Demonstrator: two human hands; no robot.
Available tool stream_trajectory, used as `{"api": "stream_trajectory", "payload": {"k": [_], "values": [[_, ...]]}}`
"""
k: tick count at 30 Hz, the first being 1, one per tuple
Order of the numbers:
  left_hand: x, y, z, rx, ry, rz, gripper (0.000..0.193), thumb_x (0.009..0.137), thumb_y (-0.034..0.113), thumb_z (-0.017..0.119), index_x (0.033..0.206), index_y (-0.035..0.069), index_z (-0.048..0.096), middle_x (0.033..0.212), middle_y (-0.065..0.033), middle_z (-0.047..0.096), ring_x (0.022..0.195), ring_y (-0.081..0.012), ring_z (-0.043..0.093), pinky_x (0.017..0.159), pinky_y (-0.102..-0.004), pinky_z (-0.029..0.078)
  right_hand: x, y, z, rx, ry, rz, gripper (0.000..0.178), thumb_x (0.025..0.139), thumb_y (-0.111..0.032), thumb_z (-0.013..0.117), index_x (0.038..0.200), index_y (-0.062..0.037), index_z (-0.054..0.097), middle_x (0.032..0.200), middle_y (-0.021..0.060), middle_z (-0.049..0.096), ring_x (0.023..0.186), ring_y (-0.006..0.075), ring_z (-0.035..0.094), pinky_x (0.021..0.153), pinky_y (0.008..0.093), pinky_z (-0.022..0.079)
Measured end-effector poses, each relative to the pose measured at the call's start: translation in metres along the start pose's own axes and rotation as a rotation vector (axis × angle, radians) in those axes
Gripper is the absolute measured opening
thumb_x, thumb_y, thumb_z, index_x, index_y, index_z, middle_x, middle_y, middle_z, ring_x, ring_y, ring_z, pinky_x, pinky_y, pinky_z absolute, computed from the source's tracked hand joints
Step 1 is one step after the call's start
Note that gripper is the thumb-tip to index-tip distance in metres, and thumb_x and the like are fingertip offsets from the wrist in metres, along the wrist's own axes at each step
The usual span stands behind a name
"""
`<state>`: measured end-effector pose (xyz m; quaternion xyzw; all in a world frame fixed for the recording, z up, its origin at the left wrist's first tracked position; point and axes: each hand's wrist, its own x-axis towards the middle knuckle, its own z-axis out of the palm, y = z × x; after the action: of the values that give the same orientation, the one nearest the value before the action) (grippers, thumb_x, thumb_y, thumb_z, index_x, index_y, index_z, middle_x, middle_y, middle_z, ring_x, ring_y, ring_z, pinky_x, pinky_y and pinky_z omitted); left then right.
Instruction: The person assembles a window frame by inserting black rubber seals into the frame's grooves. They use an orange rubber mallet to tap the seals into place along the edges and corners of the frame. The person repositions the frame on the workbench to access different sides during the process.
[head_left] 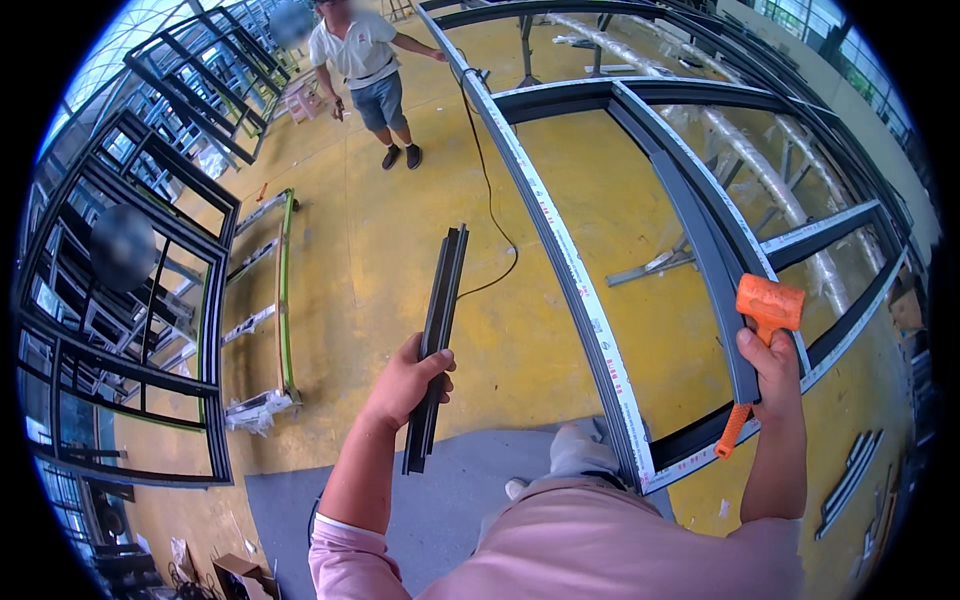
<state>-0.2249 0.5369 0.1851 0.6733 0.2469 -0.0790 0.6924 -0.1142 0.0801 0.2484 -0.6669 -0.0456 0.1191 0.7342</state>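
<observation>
My left hand (pixel 410 380) is closed around the middle of a short dark aluminium profile (pixel 445 290), held upright-slanting over the floor. In my right hand (pixel 772 372) is an orange mallet (pixel 770 300), its head above the fist and its textured handle end below. The same hand also grips the near end of a long grey strip (pixel 705 260), which runs away from me along a frame bar; whether its far end touches the bar I cannot tell. Beneath and beyond my right hand lies a large dark window frame (pixel 565 245) with white protective tape on its bars.
A person (pixel 360 60) stands ahead, one hand on the frame's far left corner. A black cable (pixel 490 190) trails over the yellow floor. Finished-looking dark frames (pixel 215 330) and a trolley rack (pixel 282 300) stand at left. Loose profiles (pixel 848 485) lie at right.
</observation>
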Motion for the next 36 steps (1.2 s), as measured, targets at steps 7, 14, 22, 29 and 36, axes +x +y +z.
{"api": "stream_trajectory", "payload": {"k": [7, 14, 22, 29, 36], "values": [[0.121, 0.047, -0.024, 0.146, -0.184, 0.008, 0.031, 0.096, 0.018, 0.065, 0.116, -0.001, 0.052, 0.095, -0.0097, 0.064, 0.073, -0.0173, 0.065, 0.065, -0.0342, 0.058, 0.014, 0.002, 0.046, -0.314, 0.257, -0.080, 0.057, 0.089, -0.003, 0.068, 0.143, -0.0026, 0.051, 0.131, 0.0051, 0.062, 0.118, 0.0149, 0.059, 0.102, 0.0319, 0.046], [0.264, 0.164, 0.012, 0.280, -0.544, 0.189, 0.031, 0.095, 0.011, 0.061, 0.122, 0.000, 0.050, 0.100, -0.0102, 0.064, 0.076, -0.0178, 0.065, 0.064, -0.0324, 0.058, 0.080, -0.002, 0.077, -0.662, 0.292, 0.065, 0.013, 0.087, -0.012, 0.073, 0.088, -0.0028, 0.064, 0.083, 0.0076, 0.066, 0.076, 0.0156, 0.060, 0.073, 0.0318, 0.050], [0.394, 0.268, 0.248, 1.071, -0.765, 1.071, 0.044, 0.091, 0.024, 0.067, 0.125, -0.002, 0.056, 0.106, -0.0273, 0.069, 0.104, -0.0444, 0.066, 0.091, -0.0491, 0.052, 0.036, -0.010, 0.146, -0.969, 0.516, -0.021, 0.024, 0.070, -0.007, 0.074, 0.093, -0.0048, 0.073, 0.079, 0.0097, 0.070, 0.070, 0.0318, 0.067, 0.060, 0.0364, 0.051], [0.430, 0.228, 0.472, 1.259, -1.061, 1.451, 0.043, 0.094, 0.027, 0.067, 0.126, 0.001, 0.058, 0.118, -0.0221, 0.069, 0.112, -0.0396, 0.065, 0.096, -0.0482, 0.052, 0.059, 0.056, 0.329, -0.543, 1.237, 0.194, 0.018, 0.070, -0.006, 0.071, 0.087, -0.0010, 0.069, 0.069, 0.0095, 0.059, 0.057, 0.0244, 0.056, 0.053, 0.0326, 0.043], [0.401, 0.191, 0.526, 1.363, -1.216, 1.457, 0.050, 0.096, 0.040, 0.067, 0.131, 0.006, 0.058, 0.133, -0.0140, 0.064, 0.125, -0.0309, 0.061, 0.102, -0.0457, 0.049, 0.141, 0.053, 0.469, -0.246, 1.580, 0.431, 0.038, 0.082, -0.022, 0.077, 0.106, -0.0007, 0.057, 0.079, 0.0089, 0.067, 0.061, 0.0165, 0.060, 0.058, 0.0306, 0.048]]}}
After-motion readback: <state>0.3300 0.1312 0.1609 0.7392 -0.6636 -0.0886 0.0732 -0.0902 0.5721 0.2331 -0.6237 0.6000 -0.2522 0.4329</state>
